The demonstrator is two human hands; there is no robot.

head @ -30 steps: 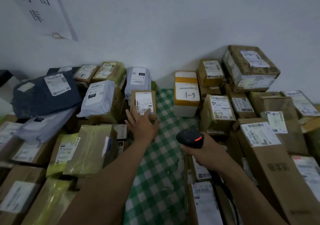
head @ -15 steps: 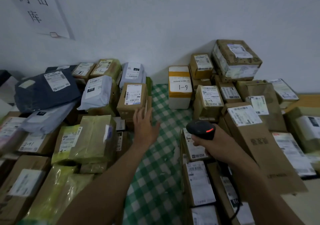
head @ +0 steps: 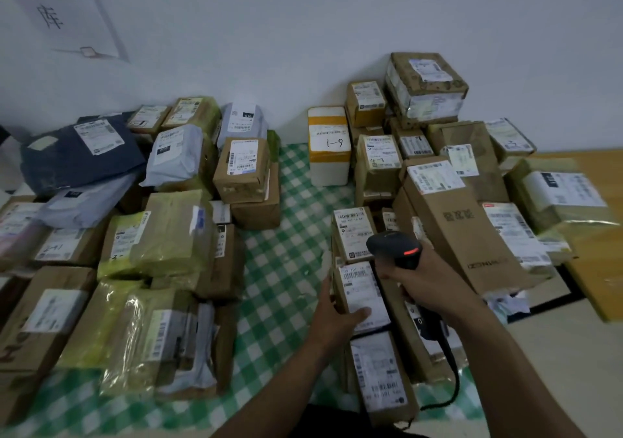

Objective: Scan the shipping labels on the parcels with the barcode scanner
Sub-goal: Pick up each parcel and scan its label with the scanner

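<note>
The left hand grips a small brown box in the near right-hand row of parcels. Its fingers curl round the box's left side and its thumb lies across the lower edge of the white shipping label on top. The right hand is clenched round the handle of the black barcode scanner, just to the right of that box. The scanner's head is raised above the label and faces away from the person, with a red light glowing on its back. In the dim light it is hard to tell whether any beam falls on the label. A coiled cable hangs from the handle and loops down past a labelled box that lies nearer the person. Another labelled box stands just behind the held one, and a long brown carton lies tilted to the right of the scanner. All of it rests on a green checked cloth. A bare strip of the cloth runs between this heap and a second heap of boxes and bags on the left, which includes a dark blue bag. By the wall stands a white foam box banded in yellow and marked 1-9.
</note>
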